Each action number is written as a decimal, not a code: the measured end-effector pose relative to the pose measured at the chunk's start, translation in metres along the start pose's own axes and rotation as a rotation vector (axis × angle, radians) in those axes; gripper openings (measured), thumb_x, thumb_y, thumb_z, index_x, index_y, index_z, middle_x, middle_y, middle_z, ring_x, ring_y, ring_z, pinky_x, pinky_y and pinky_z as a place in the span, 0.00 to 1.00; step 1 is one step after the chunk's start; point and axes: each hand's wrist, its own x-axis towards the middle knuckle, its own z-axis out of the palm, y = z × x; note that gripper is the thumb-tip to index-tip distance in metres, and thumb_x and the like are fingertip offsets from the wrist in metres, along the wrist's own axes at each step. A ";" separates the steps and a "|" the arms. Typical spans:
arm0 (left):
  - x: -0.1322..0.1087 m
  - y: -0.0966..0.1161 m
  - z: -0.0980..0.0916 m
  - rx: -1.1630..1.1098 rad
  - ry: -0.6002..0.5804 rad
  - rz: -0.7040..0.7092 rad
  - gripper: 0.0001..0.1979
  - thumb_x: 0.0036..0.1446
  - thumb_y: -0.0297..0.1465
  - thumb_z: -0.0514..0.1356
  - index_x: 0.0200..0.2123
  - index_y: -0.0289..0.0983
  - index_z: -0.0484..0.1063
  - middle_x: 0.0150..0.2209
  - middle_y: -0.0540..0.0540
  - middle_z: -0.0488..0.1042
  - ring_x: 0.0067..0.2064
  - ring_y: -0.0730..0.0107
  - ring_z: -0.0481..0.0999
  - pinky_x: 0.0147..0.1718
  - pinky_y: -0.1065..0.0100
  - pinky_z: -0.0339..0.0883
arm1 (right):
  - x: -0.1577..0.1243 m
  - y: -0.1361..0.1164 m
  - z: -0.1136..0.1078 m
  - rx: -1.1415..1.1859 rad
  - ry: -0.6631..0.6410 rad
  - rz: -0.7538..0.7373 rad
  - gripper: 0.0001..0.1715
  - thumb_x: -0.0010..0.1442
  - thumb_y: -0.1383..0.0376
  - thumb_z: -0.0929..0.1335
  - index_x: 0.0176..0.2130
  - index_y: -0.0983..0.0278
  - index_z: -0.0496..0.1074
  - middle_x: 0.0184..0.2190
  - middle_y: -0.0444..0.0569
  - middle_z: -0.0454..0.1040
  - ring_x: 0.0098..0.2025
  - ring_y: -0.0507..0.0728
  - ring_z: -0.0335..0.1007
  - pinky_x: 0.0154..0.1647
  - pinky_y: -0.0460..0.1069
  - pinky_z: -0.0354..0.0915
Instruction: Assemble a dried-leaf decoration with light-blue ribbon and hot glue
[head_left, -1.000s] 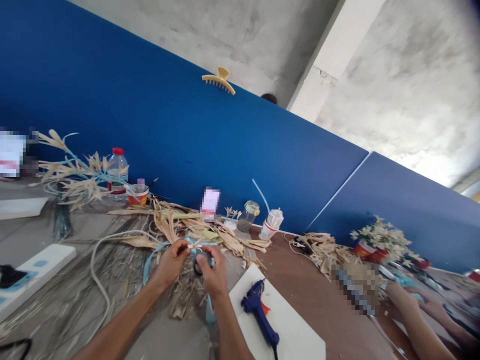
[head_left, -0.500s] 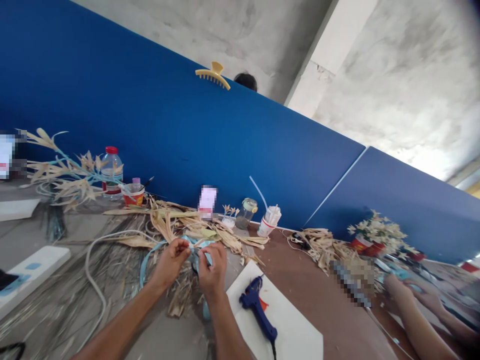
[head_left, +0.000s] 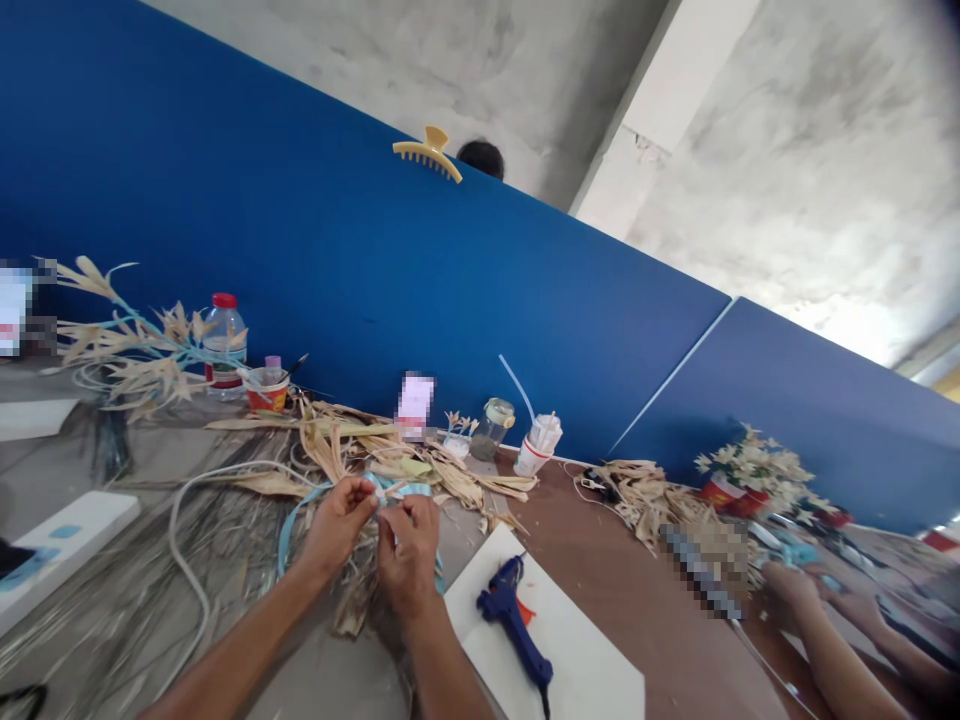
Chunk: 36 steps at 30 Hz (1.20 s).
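My left hand (head_left: 339, 525) is closed in a pinch on a small pale piece of husk (head_left: 387, 493), which has light blue ribbon (head_left: 415, 489) about it. Close beside it, my right hand (head_left: 409, 555) has its fingers pressed together at the same ribbon, knuckles up; its fingertips are partly hidden. A loop of the ribbon hangs left of my left wrist, and more shows past my right hand. Beneath and behind both hands lie dried corn husks (head_left: 330, 445). Right of my right forearm, a dark blue glue gun (head_left: 517, 625) rests on a white board (head_left: 592, 650).
A white power strip (head_left: 97, 520) and cable (head_left: 180, 530) lie left among thin wires. Along the blue partition (head_left: 300, 200) stand a bottle (head_left: 225, 345), paper cup (head_left: 266, 392), phone (head_left: 415, 403), jar (head_left: 493, 430) and husk flowers (head_left: 150, 350). A co-worker's hands (head_left: 795, 590) are at right.
My right hand has shifted left, nearer my left hand, with its fingers drawn in over the ribbon. My left hand stays almost in place. The head behind the partition has moved slightly left.
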 end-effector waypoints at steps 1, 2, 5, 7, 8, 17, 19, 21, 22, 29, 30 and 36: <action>0.000 0.000 -0.001 0.005 -0.003 0.009 0.17 0.40 0.41 0.65 0.30 0.36 0.68 0.26 0.50 0.71 0.31 0.66 0.71 0.34 0.65 0.66 | 0.000 0.001 -0.001 0.030 0.004 0.015 0.10 0.57 0.71 0.63 0.31 0.62 0.73 0.31 0.48 0.63 0.36 0.55 0.59 0.38 0.51 0.57; 0.001 0.001 -0.001 0.013 -0.006 0.018 0.17 0.40 0.41 0.65 0.30 0.36 0.68 0.26 0.50 0.71 0.31 0.66 0.71 0.34 0.65 0.66 | 0.001 0.002 -0.001 0.078 0.006 0.035 0.08 0.55 0.70 0.64 0.31 0.62 0.73 0.32 0.48 0.63 0.37 0.56 0.59 0.39 0.51 0.57; 0.000 0.002 -0.002 0.053 0.006 0.055 0.16 0.41 0.41 0.64 0.30 0.36 0.69 0.26 0.50 0.71 0.30 0.66 0.71 0.33 0.65 0.65 | 0.004 0.010 -0.005 0.349 0.028 0.165 0.07 0.53 0.65 0.65 0.31 0.63 0.73 0.33 0.49 0.64 0.38 0.57 0.61 0.40 0.53 0.59; -0.001 0.003 -0.002 0.083 0.013 0.081 0.15 0.42 0.41 0.63 0.30 0.36 0.69 0.26 0.50 0.71 0.30 0.67 0.70 0.32 0.66 0.65 | 0.006 0.019 -0.006 0.567 0.104 0.319 0.11 0.55 0.61 0.64 0.27 0.63 0.73 0.30 0.48 0.65 0.37 0.57 0.62 0.39 0.53 0.59; -0.002 0.003 -0.002 0.098 0.009 0.090 0.15 0.43 0.40 0.63 0.31 0.37 0.69 0.26 0.50 0.71 0.30 0.67 0.70 0.32 0.66 0.64 | 0.007 0.023 -0.005 0.659 0.146 0.394 0.15 0.57 0.58 0.63 0.25 0.63 0.72 0.29 0.47 0.65 0.36 0.57 0.62 0.39 0.52 0.59; -0.005 0.003 0.002 0.086 -0.012 0.115 0.10 0.43 0.35 0.64 0.30 0.37 0.70 0.26 0.51 0.71 0.30 0.68 0.69 0.31 0.68 0.63 | 0.007 0.020 0.008 0.967 0.035 0.817 0.11 0.48 0.60 0.71 0.20 0.63 0.69 0.20 0.41 0.64 0.25 0.51 0.56 0.28 0.45 0.55; -0.005 0.003 0.004 0.012 -0.006 0.070 0.12 0.41 0.35 0.65 0.30 0.37 0.70 0.26 0.51 0.71 0.29 0.70 0.69 0.30 0.69 0.62 | 0.007 0.016 0.009 1.090 0.042 0.892 0.09 0.46 0.62 0.71 0.20 0.63 0.69 0.18 0.40 0.63 0.23 0.50 0.55 0.26 0.44 0.54; -0.005 0.002 0.004 -0.090 -0.008 -0.014 0.14 0.38 0.34 0.67 0.30 0.36 0.69 0.25 0.52 0.70 0.27 0.72 0.69 0.28 0.71 0.61 | 0.007 0.013 0.010 1.186 0.037 0.956 0.09 0.45 0.62 0.71 0.20 0.63 0.68 0.17 0.40 0.62 0.22 0.49 0.54 0.24 0.44 0.53; -0.004 0.001 0.005 -0.152 -0.015 -0.062 0.15 0.37 0.34 0.68 0.30 0.36 0.69 0.24 0.53 0.70 0.26 0.73 0.68 0.26 0.72 0.60 | 0.007 0.012 0.010 1.217 0.025 0.986 0.10 0.45 0.62 0.71 0.19 0.63 0.68 0.17 0.40 0.62 0.21 0.49 0.53 0.24 0.44 0.52; -0.006 0.003 0.003 -0.497 -0.158 -0.291 0.15 0.38 0.31 0.70 0.29 0.36 0.68 0.22 0.54 0.70 0.24 0.77 0.69 0.22 0.75 0.61 | 0.007 0.006 0.013 1.292 -0.042 1.049 0.10 0.42 0.63 0.72 0.18 0.64 0.68 0.16 0.40 0.66 0.20 0.48 0.54 0.24 0.44 0.52; -0.007 0.004 0.003 -0.511 -0.169 -0.306 0.15 0.38 0.31 0.70 0.29 0.35 0.69 0.22 0.54 0.70 0.24 0.77 0.69 0.22 0.76 0.61 | 0.008 0.005 0.013 1.293 -0.042 1.053 0.10 0.41 0.63 0.72 0.18 0.64 0.69 0.16 0.41 0.66 0.20 0.48 0.54 0.24 0.44 0.52; -0.006 0.002 0.000 -0.567 -0.209 -0.345 0.11 0.40 0.28 0.69 0.26 0.34 0.71 0.22 0.52 0.71 0.22 0.78 0.69 0.21 0.77 0.61 | 0.010 0.001 0.011 1.335 -0.106 1.130 0.08 0.40 0.64 0.71 0.17 0.65 0.70 0.15 0.40 0.65 0.20 0.47 0.54 0.22 0.44 0.50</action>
